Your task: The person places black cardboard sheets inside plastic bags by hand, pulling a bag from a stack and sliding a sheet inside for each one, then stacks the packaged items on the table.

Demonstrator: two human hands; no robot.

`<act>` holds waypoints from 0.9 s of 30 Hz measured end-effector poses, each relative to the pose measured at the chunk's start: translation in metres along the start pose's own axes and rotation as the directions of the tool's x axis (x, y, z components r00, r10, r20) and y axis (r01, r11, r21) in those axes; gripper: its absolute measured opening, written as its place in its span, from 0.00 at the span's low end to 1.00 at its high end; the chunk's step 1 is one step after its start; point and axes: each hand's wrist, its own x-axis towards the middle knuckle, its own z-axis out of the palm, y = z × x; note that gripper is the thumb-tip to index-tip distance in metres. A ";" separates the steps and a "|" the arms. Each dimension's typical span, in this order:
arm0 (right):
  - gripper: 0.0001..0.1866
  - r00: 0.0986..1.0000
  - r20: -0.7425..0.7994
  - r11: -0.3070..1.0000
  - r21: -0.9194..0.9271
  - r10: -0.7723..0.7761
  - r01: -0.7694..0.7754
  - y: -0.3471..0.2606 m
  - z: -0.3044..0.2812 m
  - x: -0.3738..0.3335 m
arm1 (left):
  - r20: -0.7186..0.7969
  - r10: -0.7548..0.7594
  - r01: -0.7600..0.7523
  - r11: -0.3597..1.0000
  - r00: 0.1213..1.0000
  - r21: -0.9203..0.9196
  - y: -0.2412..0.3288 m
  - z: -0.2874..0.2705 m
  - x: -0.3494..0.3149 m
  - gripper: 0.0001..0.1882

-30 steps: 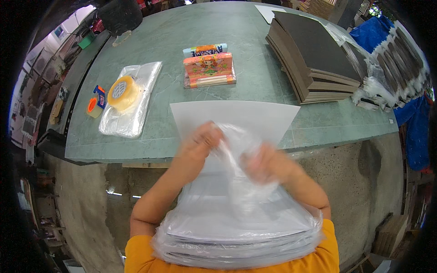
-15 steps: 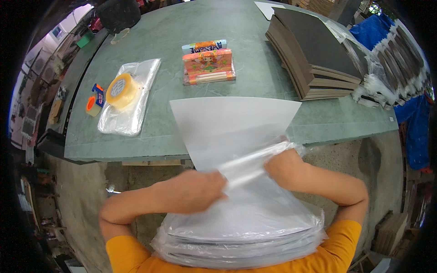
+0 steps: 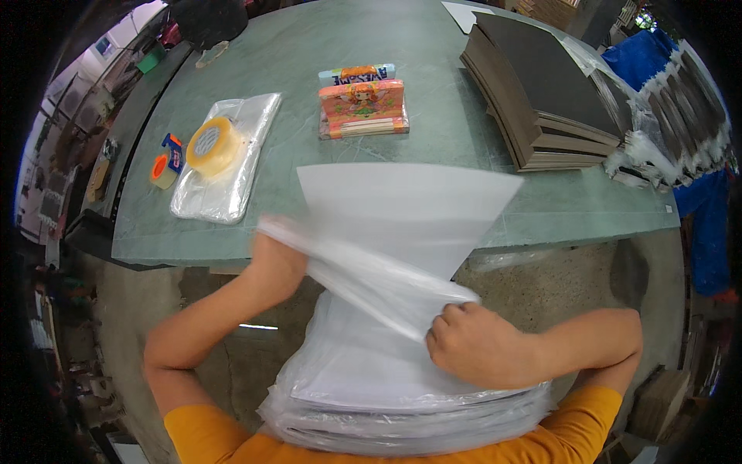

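Note:
A stiff white sheet (image 3: 402, 201) leans up from my lap, its far end over the table edge. Around its middle runs the bunched mouth of a clear plastic bag (image 3: 371, 280), slanting down to the right. My left hand (image 3: 278, 261), somewhat blurred, is closed on the bag's left end beside the sheet. Lower down, my right hand (image 3: 473, 344) grips the other end in a fist with its knuckles up. The near part of the sheet lies inside plastic. Beneath it, several layers of plastic-covered sheets (image 3: 402, 429) rest against my body.
On the green table (image 3: 433, 85), a roll of clear tape (image 3: 212, 147) sits on a pile of clear plastic bags (image 3: 251, 135). A small tape dispenser (image 3: 166, 162) is beside it. Colourful small packs (image 3: 363, 104) stand mid-table; dark grey boards (image 3: 541, 85) are stacked right.
My left hand has moved up and left, and my right hand down toward me. The bag's bunched edge now slants the opposite way across the sheet.

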 end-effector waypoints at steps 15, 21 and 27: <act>0.07 0.062 -0.583 0.580 0.782 0.810 -0.228 0.098 0.012 -0.043 | 0.024 -0.027 0.023 -0.039 0.999 -0.999 0.006 -0.056 -0.025 0.08; 0.22 0.472 -0.687 0.832 0.417 0.552 -0.366 0.056 0.020 -0.026 | -0.235 -0.843 0.214 0.374 0.483 -0.902 -0.041 -0.036 0.001 0.16; 0.20 0.341 -0.604 0.694 0.620 0.720 -0.366 0.107 0.030 -0.040 | -0.428 -0.424 -0.110 0.597 0.798 -0.795 -0.047 -0.036 0.029 0.22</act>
